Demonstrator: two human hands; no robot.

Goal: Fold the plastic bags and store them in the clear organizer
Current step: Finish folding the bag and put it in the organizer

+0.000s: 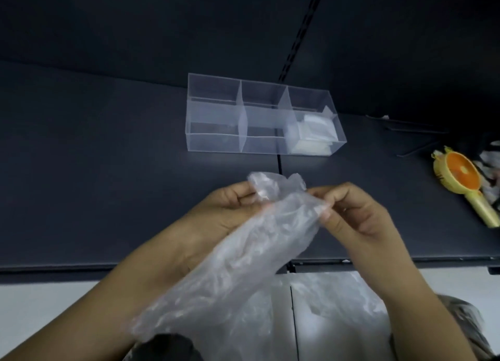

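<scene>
The crumpled clear plastic bag is pinched by both hands (left, right); its top edge should be pulled flat before creasing.

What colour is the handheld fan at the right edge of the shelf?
Yellow body and handle with an orange face, seen in the head view: handheld fan.

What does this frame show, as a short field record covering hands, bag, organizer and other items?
left hand: pinches the bag's top edge
right hand: pinches the same edge
plastic bag: crumpled, not yet folded, held above the dark shelf
clear organizer: on the shelf, folded bags at its right end
other: handheld fan at right
</scene>
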